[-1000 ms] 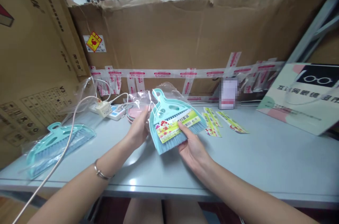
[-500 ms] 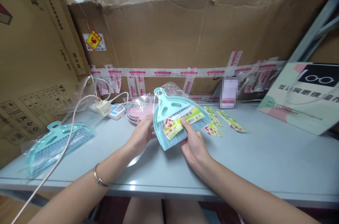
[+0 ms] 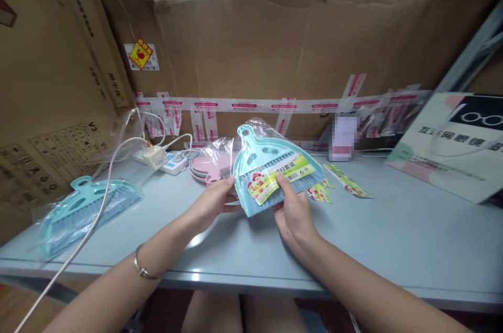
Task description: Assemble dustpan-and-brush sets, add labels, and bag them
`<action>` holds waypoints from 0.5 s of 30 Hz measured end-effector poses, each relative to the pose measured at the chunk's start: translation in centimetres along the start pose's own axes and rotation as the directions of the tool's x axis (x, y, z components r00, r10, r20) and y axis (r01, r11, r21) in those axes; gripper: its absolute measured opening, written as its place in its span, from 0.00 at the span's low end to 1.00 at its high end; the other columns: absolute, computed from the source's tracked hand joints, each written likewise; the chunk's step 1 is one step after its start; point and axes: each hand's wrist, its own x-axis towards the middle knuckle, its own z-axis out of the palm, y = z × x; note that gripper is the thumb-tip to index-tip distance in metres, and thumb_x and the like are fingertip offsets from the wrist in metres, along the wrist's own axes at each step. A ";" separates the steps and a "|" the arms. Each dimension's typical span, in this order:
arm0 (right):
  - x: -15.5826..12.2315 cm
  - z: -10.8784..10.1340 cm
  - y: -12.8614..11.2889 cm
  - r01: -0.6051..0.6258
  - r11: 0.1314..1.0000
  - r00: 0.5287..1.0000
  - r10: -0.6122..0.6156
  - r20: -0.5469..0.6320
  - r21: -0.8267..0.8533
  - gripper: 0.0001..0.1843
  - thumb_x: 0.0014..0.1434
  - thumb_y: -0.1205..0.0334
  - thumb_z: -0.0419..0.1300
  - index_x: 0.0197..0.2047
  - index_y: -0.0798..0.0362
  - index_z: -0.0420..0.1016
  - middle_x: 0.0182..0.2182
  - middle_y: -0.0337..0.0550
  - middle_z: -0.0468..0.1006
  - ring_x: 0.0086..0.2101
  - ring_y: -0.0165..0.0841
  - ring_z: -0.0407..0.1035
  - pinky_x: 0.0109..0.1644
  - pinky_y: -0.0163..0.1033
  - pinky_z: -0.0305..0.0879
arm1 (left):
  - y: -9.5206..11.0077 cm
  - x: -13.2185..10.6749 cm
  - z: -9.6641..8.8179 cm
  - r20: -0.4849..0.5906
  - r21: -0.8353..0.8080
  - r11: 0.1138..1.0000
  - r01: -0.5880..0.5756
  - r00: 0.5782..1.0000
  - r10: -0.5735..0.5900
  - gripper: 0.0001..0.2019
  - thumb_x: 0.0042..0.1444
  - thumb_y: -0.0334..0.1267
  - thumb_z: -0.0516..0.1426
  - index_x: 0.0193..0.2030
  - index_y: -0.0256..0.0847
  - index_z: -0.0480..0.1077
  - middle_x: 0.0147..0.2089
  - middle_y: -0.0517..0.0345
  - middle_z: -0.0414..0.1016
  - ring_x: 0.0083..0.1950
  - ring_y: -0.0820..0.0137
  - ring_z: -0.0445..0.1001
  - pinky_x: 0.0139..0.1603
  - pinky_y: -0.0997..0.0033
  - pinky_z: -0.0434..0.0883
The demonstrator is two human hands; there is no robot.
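One brown cardboard box [image 3: 243, 50] is standing behind the grey worktop [image 3: 188, 257]. Left hand [image 3: 212, 202] is gripping the left edge of one turquoise dustpan-and-brush set [image 3: 260, 143], held above the worktop; right hand [image 3: 296, 215] is pinching its lower edge, thumb pressing one printed label card [image 3: 261, 187]. Second, bagged turquoise set [image 3: 98, 199] is lying left. One loose card [image 3: 351, 181] is lying right; more are peeking out behind the held set, count unclear.

right-front tabletop [image 3: 396, 241]: free | centre: dustpan [image 3: 269, 150] blocks | rear: carton [image 3: 251, 44] blocks | left: cable [image 3: 104, 204] crosses
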 end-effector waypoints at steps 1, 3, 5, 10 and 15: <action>0.0 0.0 0.0 -0.004 1.000 1.000 0.004 0.004 -0.004 0.26 0.44 0.62 0.68 0.49 0.51 0.70 0.38 0.40 0.80 0.38 0.34 0.74 0.43 0.41 0.72 | 0.0 0.1 -0.1 -0.004 0.000 0.999 -0.032 0.999 0.032 0.17 0.52 0.49 0.59 0.41 0.37 0.74 0.39 0.48 0.78 0.39 0.63 0.76 0.40 0.64 0.72; 0.0 -0.2 -0.1 -0.035 0.999 0.999 0.035 0.028 -0.015 0.26 0.44 0.63 0.68 0.48 0.51 0.70 0.37 0.39 0.80 0.37 0.35 0.75 0.43 0.42 0.73 | 0.2 0.3 -0.2 -0.050 -0.025 0.995 -0.097 0.994 0.095 0.16 0.52 0.48 0.60 0.42 0.39 0.73 0.39 0.52 0.78 0.38 0.67 0.76 0.37 0.69 0.72; -0.2 -0.3 0.0 -0.116 0.993 0.992 0.118 0.051 -0.030 0.26 0.44 0.65 0.68 0.48 0.52 0.70 0.35 0.39 0.80 0.37 0.35 0.75 0.43 0.42 0.73 | 0.5 0.4 -0.2 -0.117 -0.051 0.990 -0.132 0.985 0.126 0.16 0.51 0.47 0.61 0.42 0.38 0.73 0.36 0.54 0.78 0.34 0.70 0.75 0.32 0.75 0.71; -0.7 -0.4 0.4 -0.308 0.951 0.946 0.307 0.103 -0.007 0.23 0.47 0.69 0.65 0.48 0.53 0.69 0.36 0.41 0.80 0.37 0.36 0.75 0.42 0.41 0.74 | 0.9 0.2 0.1 -0.156 -0.089 0.989 -0.118 0.982 0.103 0.17 0.48 0.45 0.63 0.40 0.36 0.72 0.31 0.54 0.79 0.29 0.69 0.76 0.29 0.73 0.71; -1.0 -0.1 0.5 -0.321 0.947 0.943 0.317 0.106 0.024 0.21 0.51 0.69 0.61 0.49 0.53 0.69 0.38 0.42 0.80 0.39 0.35 0.74 0.42 0.40 0.73 | 0.7 -0.3 0.2 0.057 -0.011 0.982 -0.189 0.980 0.190 0.27 0.40 0.31 0.68 0.50 0.39 0.68 0.43 0.49 0.79 0.41 0.60 0.78 0.43 0.65 0.73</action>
